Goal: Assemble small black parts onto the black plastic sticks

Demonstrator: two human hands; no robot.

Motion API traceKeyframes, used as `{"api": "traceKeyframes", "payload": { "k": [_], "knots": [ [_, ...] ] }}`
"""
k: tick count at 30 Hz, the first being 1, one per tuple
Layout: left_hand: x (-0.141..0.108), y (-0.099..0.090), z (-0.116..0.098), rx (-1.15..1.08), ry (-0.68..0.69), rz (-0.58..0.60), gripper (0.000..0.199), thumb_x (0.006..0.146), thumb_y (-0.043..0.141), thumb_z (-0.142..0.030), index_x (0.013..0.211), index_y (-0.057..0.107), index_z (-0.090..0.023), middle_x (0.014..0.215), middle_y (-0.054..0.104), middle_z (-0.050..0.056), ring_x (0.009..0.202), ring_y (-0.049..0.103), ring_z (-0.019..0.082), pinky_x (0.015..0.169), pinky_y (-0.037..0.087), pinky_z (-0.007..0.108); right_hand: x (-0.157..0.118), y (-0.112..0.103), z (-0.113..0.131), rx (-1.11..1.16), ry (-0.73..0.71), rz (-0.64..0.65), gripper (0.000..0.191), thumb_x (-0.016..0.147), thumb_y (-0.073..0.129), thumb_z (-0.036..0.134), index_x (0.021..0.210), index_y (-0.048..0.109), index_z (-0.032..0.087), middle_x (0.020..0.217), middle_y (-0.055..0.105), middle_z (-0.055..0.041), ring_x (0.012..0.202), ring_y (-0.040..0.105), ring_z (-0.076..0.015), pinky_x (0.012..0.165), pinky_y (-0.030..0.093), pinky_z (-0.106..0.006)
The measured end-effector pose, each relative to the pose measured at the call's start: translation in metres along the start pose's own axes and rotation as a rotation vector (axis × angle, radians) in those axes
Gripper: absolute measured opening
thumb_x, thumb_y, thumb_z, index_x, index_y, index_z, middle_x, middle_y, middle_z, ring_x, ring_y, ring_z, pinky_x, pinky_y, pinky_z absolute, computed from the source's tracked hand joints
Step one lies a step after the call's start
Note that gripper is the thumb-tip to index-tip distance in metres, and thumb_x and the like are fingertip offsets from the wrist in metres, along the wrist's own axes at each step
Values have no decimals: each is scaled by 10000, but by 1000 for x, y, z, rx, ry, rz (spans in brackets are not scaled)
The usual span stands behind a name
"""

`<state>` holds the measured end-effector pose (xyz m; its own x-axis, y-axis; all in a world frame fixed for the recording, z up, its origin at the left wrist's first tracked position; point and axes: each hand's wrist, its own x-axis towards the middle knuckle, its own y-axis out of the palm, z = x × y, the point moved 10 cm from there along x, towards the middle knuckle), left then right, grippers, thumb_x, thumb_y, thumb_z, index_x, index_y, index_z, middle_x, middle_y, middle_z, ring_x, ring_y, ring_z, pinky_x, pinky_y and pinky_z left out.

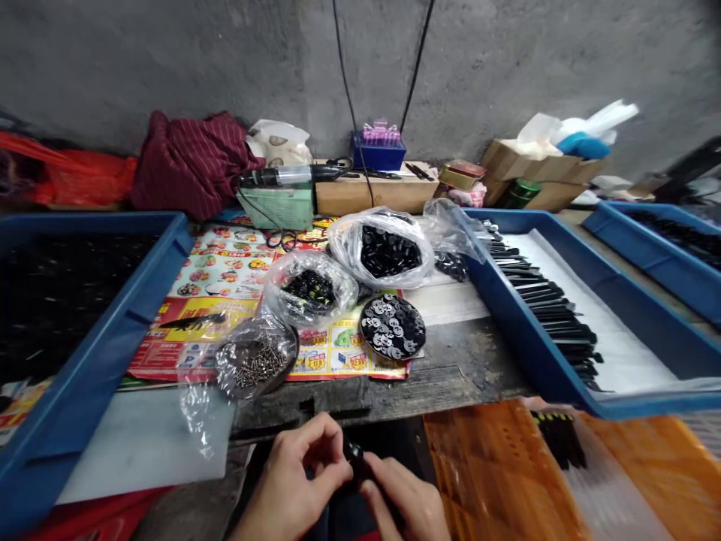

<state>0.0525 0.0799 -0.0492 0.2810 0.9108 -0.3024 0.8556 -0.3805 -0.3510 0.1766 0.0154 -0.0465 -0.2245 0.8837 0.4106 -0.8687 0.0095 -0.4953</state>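
Left hand [296, 477] and right hand [404, 500] at the near edge of a worn wooden counter [467, 368], both grips closed on a small black piece [357, 460] held between them; the piece is dark and partly hidden by the fingers, its long axis apparently slanting from far left to near right. Ahead, on printed paper flyers [343, 353], lie three transparent plastic bags: one of black buttons [388, 252], one of smaller black parts [309, 289], and one of metal screws [256, 368] over a round dish. A round tin lid [393, 327] beside them carries black and silver discs. Left of the flyers, a blue plastic tray [95, 330] holds many small dark pieces. To the right, a second blue tray [507, 300] holds slender black rods [555, 319] in rows on a white sheet, and a third [647, 252] holds similar dark pieces. A bundle of black rods [557, 439] lies on an orange plastic sheet [490, 481].
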Motion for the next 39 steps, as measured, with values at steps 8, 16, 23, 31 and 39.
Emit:
{"api": "traceKeyframes", "payload": {
  "k": [8, 16, 23, 31, 39],
  "knots": [
    [-2, 4, -1, 26, 59, -41, 151, 685, 569, -79, 756, 610, -205, 634, 601, -43, 585, 567, 127, 554, 434, 197, 0, 1, -2, 38, 40, 45, 338, 929, 471, 110, 1250, 565, 161, 785, 684, -63, 602, 663, -150, 556, 522, -182],
    [-3, 12, 3, -274, -67, 69, 395, 617, 618, -71, 987, 672, -195, 913, 721, 37, 761, 680, 184, 619, 540, 215, 2, 5, -11, 122, 213, 139, 274, 944, 482, 277, 834, 704, 160, 629, 657, -36, 541, 619, -146, 520, 448, -184],
    [-7, 12, 9, -295, -124, 55, 208, 602, 670, -93, 802, 672, -150, 805, 666, 14, 635, 622, 142, 578, 511, 219, 0, 14, -12, 221, 299, 174, 397, 949, 480, 357, 704, 716, 151, 571, 653, -39, 505, 602, -142, 492, 398, -195],
    [-9, 13, 8, -310, -173, 52, 187, 565, 664, -103, 749, 659, -135, 655, 607, -17, 551, 537, 108, 513, 468, 193, -5, 19, -18, 334, 412, 181, 460, 955, 479, 403, 684, 735, 134, 526, 626, -33, 455, 576, -123, 464, 397, -180],
    [-4, 10, 7, -245, -148, 23, 103, 588, 681, -132, 690, 663, -138, 640, 588, -20, 531, 500, 95, 484, 426, 170, -11, 26, -20, 390, 434, 187, 554, 957, 434, 495, 675, 739, 128, 504, 601, -30, 428, 558, -111, 451, 412, -172]
  ]
}}
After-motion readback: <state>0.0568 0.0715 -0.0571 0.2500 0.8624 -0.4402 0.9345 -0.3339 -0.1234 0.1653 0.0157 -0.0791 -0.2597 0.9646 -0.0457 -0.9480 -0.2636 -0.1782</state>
